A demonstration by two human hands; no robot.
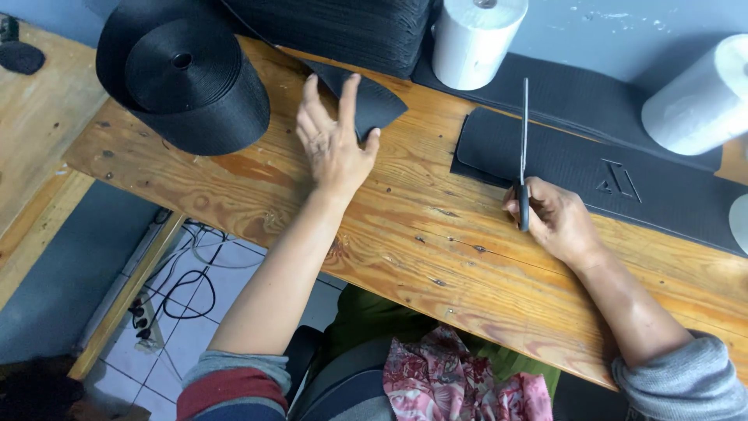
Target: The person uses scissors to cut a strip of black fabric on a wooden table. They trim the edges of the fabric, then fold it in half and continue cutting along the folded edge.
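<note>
Black fabric piece under open left hand, right hand grip grasping scissors, two white rolls

We are sitting at a wooden workbench with our left hand lying on a cut fabric piece at the far middle. Left of it a webbing roll is standing on the bench. Our right hand is resting to the right, holding scissors whose blades are pointing far, over the left end of a ribbed fabric panel. Beyond that panel, two thread cones are standing left and right. A power strip is lying on the floor at near left.
</note>
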